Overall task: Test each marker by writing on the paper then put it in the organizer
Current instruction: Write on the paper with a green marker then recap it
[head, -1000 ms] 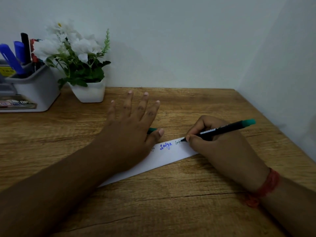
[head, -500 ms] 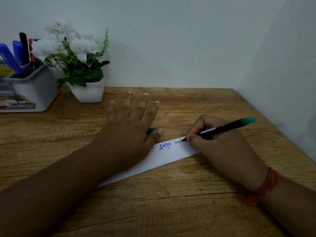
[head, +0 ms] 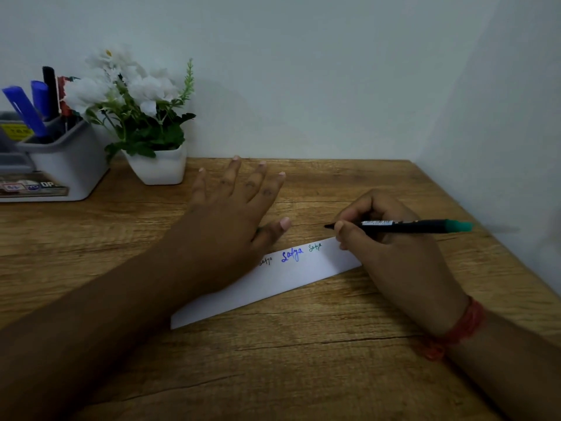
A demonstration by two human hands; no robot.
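Note:
A white strip of paper lies slanted on the wooden desk, with three small written words on it in black, blue and green. My left hand lies flat with spread fingers on the paper's left part. My right hand grips a black marker with a green end, held nearly level, its tip just above the paper's right end. At the far left stands the grey organizer, holding blue, black and red markers. The marker's cap is hidden under my left hand.
A white pot of white artificial flowers stands next to the organizer at the back. Walls close the desk off behind and on the right. Bare wooden desk stretches toward me in front of the paper.
My right hand has lifted the marker's tip off the paper and tilted it flatter. A small green word now shows uncovered beside the blue one. My left hand has stayed in place.

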